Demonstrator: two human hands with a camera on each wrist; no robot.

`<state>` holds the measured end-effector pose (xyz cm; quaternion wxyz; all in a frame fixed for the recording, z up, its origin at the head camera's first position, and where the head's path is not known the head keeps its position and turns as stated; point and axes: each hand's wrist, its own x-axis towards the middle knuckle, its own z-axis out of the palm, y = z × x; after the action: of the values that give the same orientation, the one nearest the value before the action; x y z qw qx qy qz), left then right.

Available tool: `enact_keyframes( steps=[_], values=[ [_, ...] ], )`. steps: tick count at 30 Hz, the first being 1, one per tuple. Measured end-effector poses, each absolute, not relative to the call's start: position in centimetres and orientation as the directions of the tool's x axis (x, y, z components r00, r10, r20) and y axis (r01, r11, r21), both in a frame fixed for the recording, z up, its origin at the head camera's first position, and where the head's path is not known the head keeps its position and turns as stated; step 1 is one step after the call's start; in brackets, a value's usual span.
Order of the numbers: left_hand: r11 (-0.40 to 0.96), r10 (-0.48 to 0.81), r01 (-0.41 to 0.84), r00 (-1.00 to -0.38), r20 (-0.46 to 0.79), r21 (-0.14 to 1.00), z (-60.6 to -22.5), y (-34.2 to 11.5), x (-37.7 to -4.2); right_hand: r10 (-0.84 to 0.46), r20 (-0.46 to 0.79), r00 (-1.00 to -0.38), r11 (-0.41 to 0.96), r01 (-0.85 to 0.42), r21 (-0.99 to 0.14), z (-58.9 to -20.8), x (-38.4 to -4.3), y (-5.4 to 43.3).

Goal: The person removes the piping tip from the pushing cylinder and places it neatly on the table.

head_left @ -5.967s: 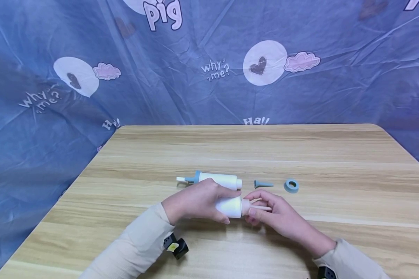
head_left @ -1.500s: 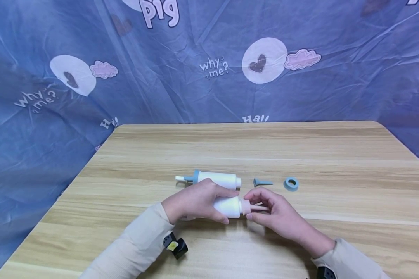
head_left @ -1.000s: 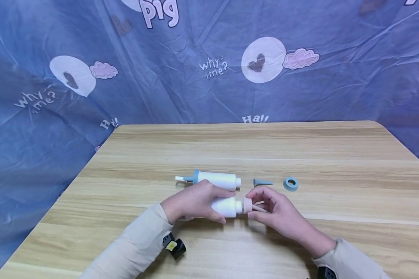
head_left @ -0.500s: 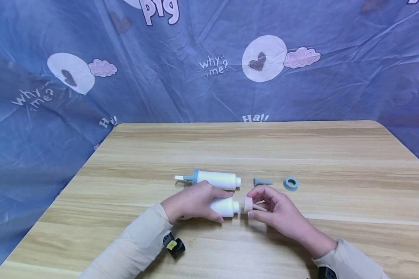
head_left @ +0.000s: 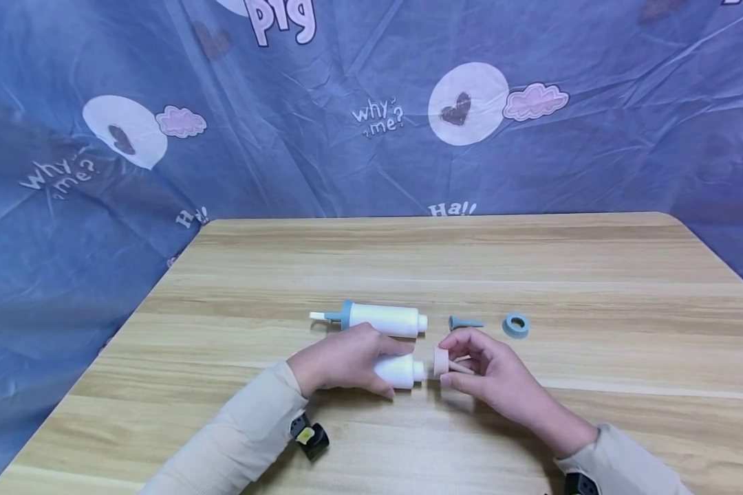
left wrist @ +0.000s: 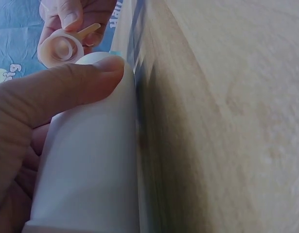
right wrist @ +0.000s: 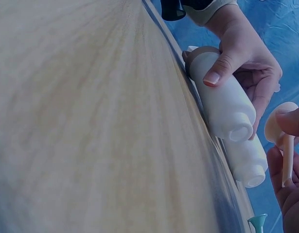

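Blue printed cloth (head_left: 322, 158) across the top of the frame, wood-grain table (head_left: 371, 261) below. At lower centre, gripping a white bottle (head_left: 396, 371) on its side in the left hand (head_left: 347, 361), thumb and fingers wrapped round; hard to tell whether touching the table. Just right of its mouth, apart from it, pinching a pale pink stemmed cap (head_left: 441, 362) between thumb and fingers of the right hand (head_left: 486, 364). Above, blue-collared second bottle (head_left: 384, 320); further right, blue nozzle (head_left: 468, 323) and blue ring (head_left: 516, 333).

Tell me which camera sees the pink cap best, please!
The left wrist view, because the cap has its open side facing that camera. The right wrist view shows its outside and spout, partly behind the thumb. The head view shows it small, from the side, in the right hand.
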<state>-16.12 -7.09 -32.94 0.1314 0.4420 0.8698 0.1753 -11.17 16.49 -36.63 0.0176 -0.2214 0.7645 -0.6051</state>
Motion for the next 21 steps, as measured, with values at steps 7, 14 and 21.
enact_keyframes(
  steps=[7,14,21],
  values=[
    [0.552,0.813,0.72,-0.576,-0.081,0.421,-32.9,-6.97,-16.04,-0.366,0.26,-0.893,0.152,-0.334,-0.93,-36.49,-11.16,16.42],
    [0.58,0.797,0.699,-0.594,-0.112,0.419,-32.81,-6.8,-16.08,-0.367,0.268,-0.891,0.145,-0.339,-0.929,-36.34,-11.11,16.45],
    [0.6,0.789,0.695,-0.595,-0.151,0.397,-32.55,-6.63,-16.04,-0.367,0.22,-0.904,0.171,-0.298,-0.939,-36.35,-11.18,16.61]
  ],
)
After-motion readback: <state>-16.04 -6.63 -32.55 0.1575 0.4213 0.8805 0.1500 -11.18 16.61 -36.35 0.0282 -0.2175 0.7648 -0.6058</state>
